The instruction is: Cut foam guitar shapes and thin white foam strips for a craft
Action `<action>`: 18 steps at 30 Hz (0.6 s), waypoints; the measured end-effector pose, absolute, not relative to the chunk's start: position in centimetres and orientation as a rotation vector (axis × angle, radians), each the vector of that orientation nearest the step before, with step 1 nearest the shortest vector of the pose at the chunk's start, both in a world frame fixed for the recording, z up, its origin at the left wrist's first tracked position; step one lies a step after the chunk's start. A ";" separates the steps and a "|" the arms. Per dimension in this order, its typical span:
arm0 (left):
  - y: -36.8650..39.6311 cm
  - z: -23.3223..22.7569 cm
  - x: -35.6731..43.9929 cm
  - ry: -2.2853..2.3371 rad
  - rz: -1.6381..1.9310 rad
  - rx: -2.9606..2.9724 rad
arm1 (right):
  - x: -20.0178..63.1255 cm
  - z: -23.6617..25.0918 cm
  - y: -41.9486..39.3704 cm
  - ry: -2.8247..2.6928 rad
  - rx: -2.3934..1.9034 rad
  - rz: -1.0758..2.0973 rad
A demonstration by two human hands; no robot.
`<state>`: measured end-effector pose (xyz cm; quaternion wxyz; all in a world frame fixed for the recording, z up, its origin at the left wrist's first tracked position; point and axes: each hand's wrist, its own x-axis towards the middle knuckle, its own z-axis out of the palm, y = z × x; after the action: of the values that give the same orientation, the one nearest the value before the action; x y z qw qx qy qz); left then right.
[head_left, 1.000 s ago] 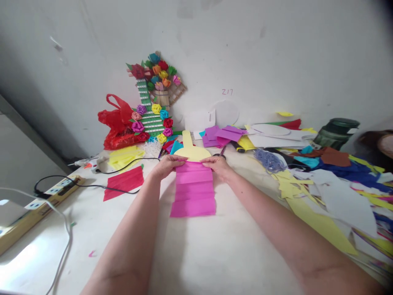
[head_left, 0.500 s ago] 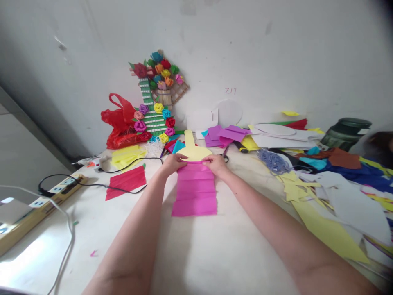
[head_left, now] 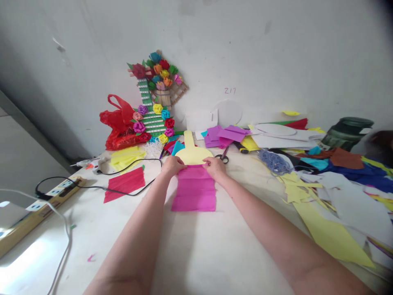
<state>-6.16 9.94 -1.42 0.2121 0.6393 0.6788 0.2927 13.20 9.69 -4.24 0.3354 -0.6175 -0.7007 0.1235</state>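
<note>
Head view shows your left hand [head_left: 173, 165] and your right hand [head_left: 214, 166] side by side at the far end of one pleated pink paper [head_left: 194, 189]. Each hand has its fingers curled and pinching a far corner of that sheet, left on the left corner, right on the right. The pink paper lies flat on the table [head_left: 196, 254] with its long axis running from you toward the wall; its near edge lies between your forearms and its creases run crosswise between your hands. Just beyond your fingertips one yellow paddle-shaped card [head_left: 193, 153] lies partly under the pink sheet, its narrow handle pointing away from you. One pair of scissors [head_left: 223, 156] sits just beyond your right hand. One red sheet [head_left: 124, 184] lies well to the left of your left hand, with one black cable [head_left: 129, 164] crossing near it.
</note>
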 end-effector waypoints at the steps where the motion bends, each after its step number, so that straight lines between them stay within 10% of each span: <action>1: 10.0 -1.5 -6.2 1.894 0.812 1.778 | 13.2 -4.2 9.6 -1.833 -1.623 0.316; 18: 8.8 -1.1 -6.6 1.768 0.727 1.434 | 13.7 -4.2 9.7 -1.672 -1.715 0.503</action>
<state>-6.60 8.84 -1.15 0.3670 0.5582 0.6883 0.2829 13.66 9.70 -4.19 0.3401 -0.6591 -0.6423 0.1933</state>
